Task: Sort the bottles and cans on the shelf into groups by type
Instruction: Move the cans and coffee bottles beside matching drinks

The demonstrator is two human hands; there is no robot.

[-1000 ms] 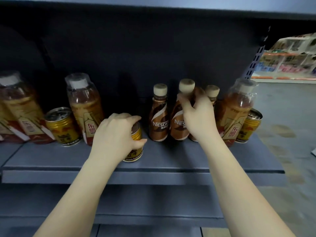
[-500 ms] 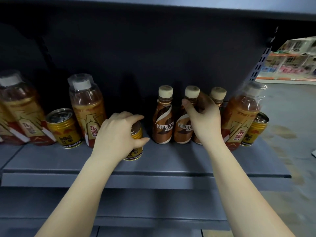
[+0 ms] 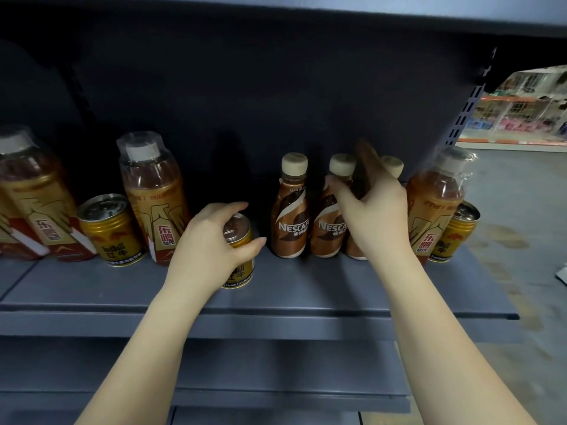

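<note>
Left hand: our left hand [image 3: 211,240] is curled round a gold can [image 3: 237,259] standing upright near the front of the shelf [image 3: 92,292]; thumb on the right of the can, fingers over its top rim; we judge it a closed hold on the can
Right hand: our right hand [image 3: 372,214] is spread against the Nescafé bottles, thumb across the middle bottle [image 3: 329,222], fingers reaching behind toward the right-hand bottle [image 3: 392,167]; the fingers are blurred and we cannot tell whether it grips or only touches
Coffee group: the left Nescafé bottle [image 3: 290,216] stands upright just beside the middle one; the three make a tight row at the back, long axes vertical
Other cans: one gold can [image 3: 110,230] stands to our left between two tall tea bottles; another [image 3: 455,231] stands at the far right, just beside the right tea bottle [image 3: 435,197]
Tea bottles: the nearer left one [image 3: 153,194] leans slightly; a further one [image 3: 33,194] sits at the left edge
Deciding relation: the held can lies left of the coffee row, and the nearest fellow can lies further left, past the tea bottle; we judge the left hand the nearer one for that move
Risk: the tea bottle stands between the two cans, so the can must pass in front of it
</note>
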